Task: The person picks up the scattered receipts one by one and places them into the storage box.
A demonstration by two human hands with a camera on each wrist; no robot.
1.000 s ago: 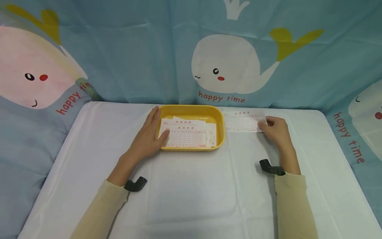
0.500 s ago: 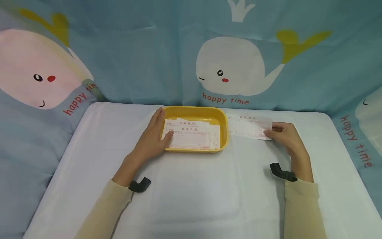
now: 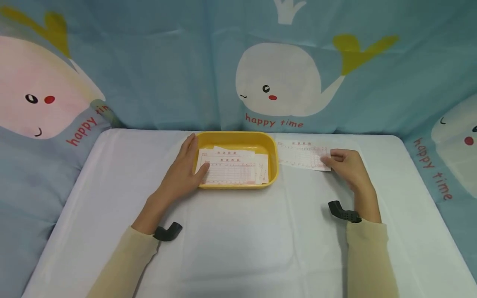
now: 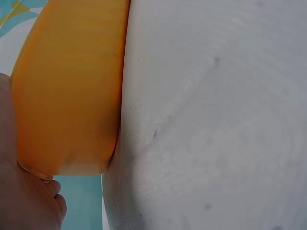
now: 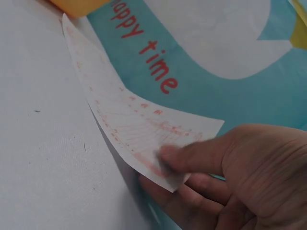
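Note:
My right hand [image 3: 348, 167] pinches the right end of a white receipt slip [image 3: 302, 155] between thumb and fingers. In the right wrist view the slip [image 5: 108, 103] bends, its far end near the yellow tray [image 5: 79, 5]. Red print and a ruled grid mark its face. My left hand [image 3: 179, 167] holds the left end of the yellow plastic tray [image 3: 276, 165], thumb over the front left corner and fingers along the side. Inside lies a loose pile of similar receipts [image 3: 231, 171]. The left wrist view shows the tray's outer wall [image 4: 72, 91] beside part of the hand.
A white cloth [image 3: 238, 240] covers the table. Behind it hangs a blue curtain [image 3: 160, 82] with whale prints and red lettering. Each wrist wears a black camera mount, one on the left [image 3: 168, 231] and one on the right [image 3: 343, 212].
The right hand has shifted slightly toward the person, tilting the right end of the slip down in the head view. The left hand keeps its place on the tray. The head view sways a little.

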